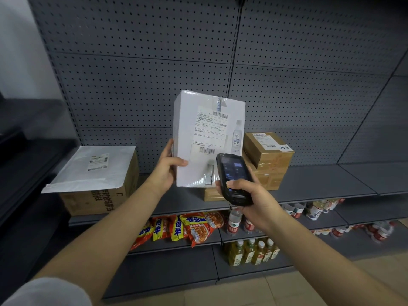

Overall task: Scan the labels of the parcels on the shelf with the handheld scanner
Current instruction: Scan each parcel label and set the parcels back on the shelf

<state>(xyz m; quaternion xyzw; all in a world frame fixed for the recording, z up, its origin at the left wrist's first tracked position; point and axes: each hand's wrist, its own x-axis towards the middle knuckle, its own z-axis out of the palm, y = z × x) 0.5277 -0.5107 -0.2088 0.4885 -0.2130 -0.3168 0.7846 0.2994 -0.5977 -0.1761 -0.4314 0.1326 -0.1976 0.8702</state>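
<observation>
White parcel [205,138] gripped by left fingers [180,162], lifted off shelf [309,184]; right fingers [238,184] clasp scanner [234,177].

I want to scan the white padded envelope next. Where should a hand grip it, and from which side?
Probably grip the white padded envelope at its front edge, which overhangs the cardboard box beneath, coming from the front. A thumb above and fingers below would fit, and the label stays uncovered.

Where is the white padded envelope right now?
In the head view's left, the white padded envelope lies atop a brown carton on the shelf.
</observation>
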